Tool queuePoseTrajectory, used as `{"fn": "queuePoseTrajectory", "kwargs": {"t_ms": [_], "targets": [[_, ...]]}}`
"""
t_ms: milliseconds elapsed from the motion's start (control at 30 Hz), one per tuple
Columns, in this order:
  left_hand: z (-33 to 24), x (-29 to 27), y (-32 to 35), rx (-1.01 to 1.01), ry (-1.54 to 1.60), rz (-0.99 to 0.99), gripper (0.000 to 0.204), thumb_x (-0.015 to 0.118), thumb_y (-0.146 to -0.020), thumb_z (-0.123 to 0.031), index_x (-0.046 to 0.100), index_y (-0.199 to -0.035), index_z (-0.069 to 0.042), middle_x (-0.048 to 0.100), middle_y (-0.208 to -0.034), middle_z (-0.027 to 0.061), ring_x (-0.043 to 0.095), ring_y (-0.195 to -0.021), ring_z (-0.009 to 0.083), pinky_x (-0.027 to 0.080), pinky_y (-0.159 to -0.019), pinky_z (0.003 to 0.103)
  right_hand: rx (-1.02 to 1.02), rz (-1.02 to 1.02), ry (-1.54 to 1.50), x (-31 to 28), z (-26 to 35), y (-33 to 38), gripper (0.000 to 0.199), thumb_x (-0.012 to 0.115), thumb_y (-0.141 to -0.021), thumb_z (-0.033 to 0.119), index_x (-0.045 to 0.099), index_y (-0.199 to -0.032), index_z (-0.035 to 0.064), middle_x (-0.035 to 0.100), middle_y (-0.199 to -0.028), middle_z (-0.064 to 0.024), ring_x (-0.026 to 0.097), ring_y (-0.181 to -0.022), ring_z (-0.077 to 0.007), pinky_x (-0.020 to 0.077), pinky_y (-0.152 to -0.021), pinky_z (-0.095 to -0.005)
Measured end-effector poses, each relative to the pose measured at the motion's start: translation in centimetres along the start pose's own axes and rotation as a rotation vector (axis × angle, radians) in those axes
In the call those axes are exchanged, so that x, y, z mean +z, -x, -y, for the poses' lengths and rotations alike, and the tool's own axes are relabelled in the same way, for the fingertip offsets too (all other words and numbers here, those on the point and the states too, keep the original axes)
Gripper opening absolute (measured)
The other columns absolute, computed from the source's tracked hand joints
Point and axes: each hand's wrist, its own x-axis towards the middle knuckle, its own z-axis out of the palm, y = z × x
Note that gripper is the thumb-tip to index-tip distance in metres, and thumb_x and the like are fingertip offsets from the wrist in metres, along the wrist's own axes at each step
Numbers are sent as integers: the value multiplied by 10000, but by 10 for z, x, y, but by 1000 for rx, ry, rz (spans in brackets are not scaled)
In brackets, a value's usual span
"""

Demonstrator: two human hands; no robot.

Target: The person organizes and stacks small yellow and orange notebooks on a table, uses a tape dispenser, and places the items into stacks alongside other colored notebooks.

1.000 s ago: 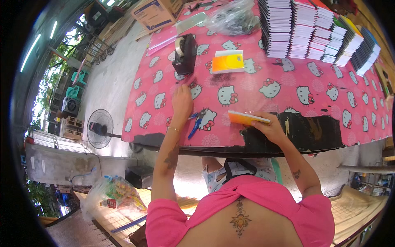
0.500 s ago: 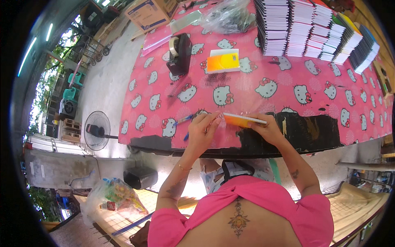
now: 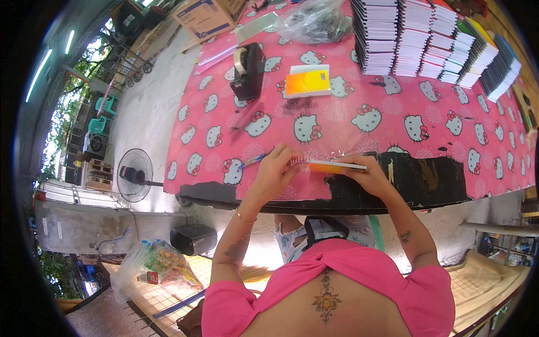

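Observation:
Near the table's front edge, my right hand [image 3: 365,173] grips a small notebook [image 3: 331,167] with an orange-yellow cover, its white page edges facing up. At the notebook's left end, the closed fingers of my left hand [image 3: 278,170] pinch a thin spiral binding coil [image 3: 300,160]. How far the coil runs through the holes cannot be made out. A blue pen [image 3: 252,162] lies partly behind my left hand. Farther back, another small yellow-orange notebook [image 3: 307,82] rests flat on the table. Dark loose coils [image 3: 297,105] lie just below it.
The table [image 3: 337,132] has a pink cartoon-cat cover, torn to black at the front. A black tape dispenser [image 3: 247,73] stands at back left, beside a plastic bag [image 3: 314,22]. Tall notebook stacks [image 3: 377,39] fill the back right. A fan [image 3: 135,175] stands left of the table.
My left hand has turned and shifted slightly up, its fingers curling more over the coil. The notebook has moved slightly right and lies more level in my right hand.

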Motion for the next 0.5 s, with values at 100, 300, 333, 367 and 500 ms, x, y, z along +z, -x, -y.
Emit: {"fn": "queuePoseTrajectory", "kwargs": {"t_ms": [100, 300, 333, 367, 500], "targets": [[-14, -6, -6, 116, -60, 47, 216, 695, -877, -132, 644, -1063, -34, 613, -880, 107, 605, -771, 240, 468, -614, 338, -10, -6, -38, 1, 2, 2, 275, 673, -894, 20, 670, -1170, 9, 708, -1013, -50, 616, -935, -92, 483, -851, -253], [-22, -2, 0, 157, -99, 45, 198, 690, -876, -173, 628, -1030, -65, 621, -897, 87, 624, -831, 317, 486, -734, 393, 2, 1, -27, 1, 5, 6, 266, 669, -899, 19, 670, -1165, 1, 707, -994, -52, 610, -906, -85, 485, -834, -248], [-20, -4, 0, 158, -143, 86, 206, 678, -882, -184, 628, -1048, -73, 630, -939, 90, 625, -832, 318, 486, -728, 397, 4, 0, -26, 1, 5, 7, 266, 669, -899, 19, 670, -1165, 1, 707, -994, -52, 610, -906, -85, 485, -834, -248], [-19, -5, 0, 160, -186, 127, 215, 666, -888, -196, 627, -1066, -82, 638, -981, 93, 626, -834, 318, 487, -723, 401, 9, 2, -43, 2, 6, 8, 272, 669, -899, 19, 668, -1170, -1, 707, -992, -54, 610, -902, -85, 486, -832, -249], [-29, -5, -2, -94, -91, 291, 360, 655, -900, -208, 591, -1224, -66, 593, -1128, 148, 603, -886, 316, 465, -759, 426, 64, -13, -46, 6, 17, 10, 280, 671, -905, 41, 661, -1180, -11, 704, -1004, -60, 608, -914, -87, 485, -836, -250]]}}
